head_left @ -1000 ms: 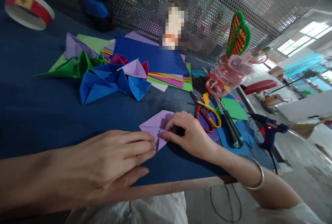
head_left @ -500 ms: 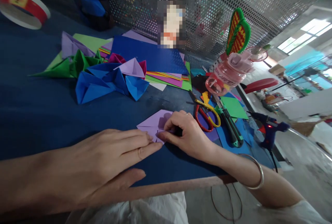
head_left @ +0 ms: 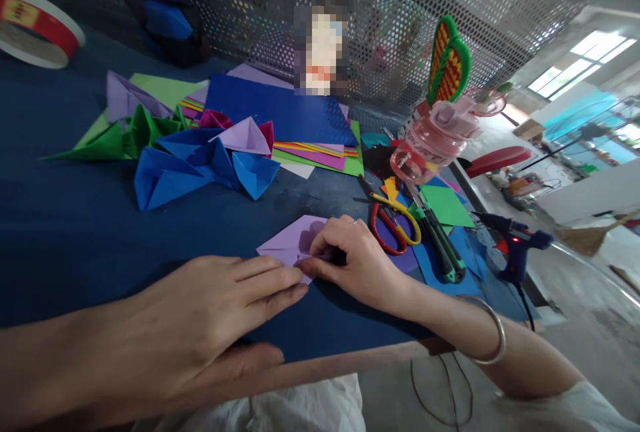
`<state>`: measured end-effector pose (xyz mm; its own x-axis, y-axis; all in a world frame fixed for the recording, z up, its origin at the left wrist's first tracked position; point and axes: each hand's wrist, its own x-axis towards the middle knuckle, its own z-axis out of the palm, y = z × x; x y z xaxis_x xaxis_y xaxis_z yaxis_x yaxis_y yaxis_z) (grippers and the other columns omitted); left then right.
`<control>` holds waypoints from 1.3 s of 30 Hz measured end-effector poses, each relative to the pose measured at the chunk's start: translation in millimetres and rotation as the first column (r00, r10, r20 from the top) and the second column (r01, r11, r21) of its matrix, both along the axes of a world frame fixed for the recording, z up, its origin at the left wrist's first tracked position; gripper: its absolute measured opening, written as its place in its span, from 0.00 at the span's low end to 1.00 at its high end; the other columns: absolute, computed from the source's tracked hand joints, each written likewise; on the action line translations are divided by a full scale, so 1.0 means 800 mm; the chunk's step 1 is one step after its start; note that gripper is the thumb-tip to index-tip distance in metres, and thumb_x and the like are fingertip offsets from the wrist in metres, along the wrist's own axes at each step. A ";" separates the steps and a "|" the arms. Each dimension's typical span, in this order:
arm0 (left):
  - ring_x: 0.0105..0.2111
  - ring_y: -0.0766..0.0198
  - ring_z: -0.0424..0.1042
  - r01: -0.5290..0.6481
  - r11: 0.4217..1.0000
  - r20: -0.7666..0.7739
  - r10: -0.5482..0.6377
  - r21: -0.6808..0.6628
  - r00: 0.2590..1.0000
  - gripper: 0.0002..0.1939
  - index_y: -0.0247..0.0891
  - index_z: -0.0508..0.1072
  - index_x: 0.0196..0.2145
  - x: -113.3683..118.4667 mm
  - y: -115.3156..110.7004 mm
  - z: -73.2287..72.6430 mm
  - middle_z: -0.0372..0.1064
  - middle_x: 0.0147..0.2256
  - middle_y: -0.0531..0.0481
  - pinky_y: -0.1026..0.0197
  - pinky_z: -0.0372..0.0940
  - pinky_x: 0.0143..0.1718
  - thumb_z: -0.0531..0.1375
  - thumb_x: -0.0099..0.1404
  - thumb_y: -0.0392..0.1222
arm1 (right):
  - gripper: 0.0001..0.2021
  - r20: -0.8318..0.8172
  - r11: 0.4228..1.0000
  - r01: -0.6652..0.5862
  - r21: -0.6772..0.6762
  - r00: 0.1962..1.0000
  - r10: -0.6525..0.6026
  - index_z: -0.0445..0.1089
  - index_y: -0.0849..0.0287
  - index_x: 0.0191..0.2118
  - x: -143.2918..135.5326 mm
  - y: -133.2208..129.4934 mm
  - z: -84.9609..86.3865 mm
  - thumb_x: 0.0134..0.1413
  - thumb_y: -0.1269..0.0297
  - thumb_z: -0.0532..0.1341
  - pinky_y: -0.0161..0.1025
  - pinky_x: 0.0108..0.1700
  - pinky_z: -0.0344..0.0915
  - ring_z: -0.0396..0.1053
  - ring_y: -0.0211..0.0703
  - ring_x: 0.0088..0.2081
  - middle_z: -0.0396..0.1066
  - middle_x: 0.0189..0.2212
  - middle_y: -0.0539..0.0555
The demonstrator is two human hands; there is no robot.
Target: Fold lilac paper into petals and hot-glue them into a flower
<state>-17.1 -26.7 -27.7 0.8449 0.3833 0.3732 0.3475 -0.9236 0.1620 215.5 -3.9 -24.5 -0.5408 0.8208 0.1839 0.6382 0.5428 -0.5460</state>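
A partly folded sheet of purple paper (head_left: 287,237) lies on the dark blue tabletop, with crease lines across it. My left hand (head_left: 215,309) rests flat with fingers stretched out, their tips pressing on the paper's near left edge. From the right, my right hand (head_left: 357,255) pinches a part of the same paper between thumb and forefinger. The pinched fold is mostly hidden behind the fingers. Beyond the hands sit folded blue paper pieces (head_left: 175,175), green folded pieces (head_left: 143,132) and a small light purple one (head_left: 247,135).
Behind lies a stack of coloured paper (head_left: 280,112). At right are scissors (head_left: 395,219), a utility knife (head_left: 443,245), a pink bottle (head_left: 430,145) and a glue gun (head_left: 517,242) with its light lit. A tape roll (head_left: 45,29) stands far left. Perforated metal mesh (head_left: 250,5) rises behind.
The view has shifted slightly. My left fingertips have shifted slightly along the purple paper's near edge, while my right hand keeps its pinch.
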 end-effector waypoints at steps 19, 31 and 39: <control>0.47 0.61 0.73 -0.017 1.000 -0.037 0.018 0.025 0.999 0.20 0.37 0.72 0.53 0.003 -0.005 0.002 0.74 0.51 0.50 0.64 0.69 0.36 0.54 0.68 0.48 | 0.08 -0.022 1.000 0.010 -0.003 1.000 -0.010 0.72 0.56 0.30 -0.002 0.000 -0.001 0.56 0.59 0.67 0.38 0.39 0.52 0.64 0.37 0.35 0.72 0.28 0.45; 0.45 0.62 0.74 -0.052 0.998 0.011 0.052 0.025 0.999 0.17 0.37 0.71 0.52 0.004 -0.008 0.001 0.76 0.49 0.52 0.63 0.69 0.37 0.51 0.70 0.44 | 0.16 0.047 0.996 0.081 0.021 0.995 -0.082 0.66 0.58 0.37 -0.001 0.003 0.000 0.51 0.53 0.68 0.38 0.39 0.55 0.64 0.41 0.38 0.70 0.34 0.50; 0.51 0.57 0.71 -0.024 0.999 -0.004 0.024 -0.026 1.000 0.20 0.37 0.67 0.56 -0.002 -0.009 -0.006 0.72 0.53 0.51 0.59 0.69 0.46 0.54 0.66 0.40 | 0.18 0.064 0.993 0.098 0.062 0.993 -0.102 0.65 0.57 0.42 0.007 0.004 -0.004 0.54 0.52 0.66 0.41 0.42 0.58 0.62 0.44 0.41 0.69 0.38 0.53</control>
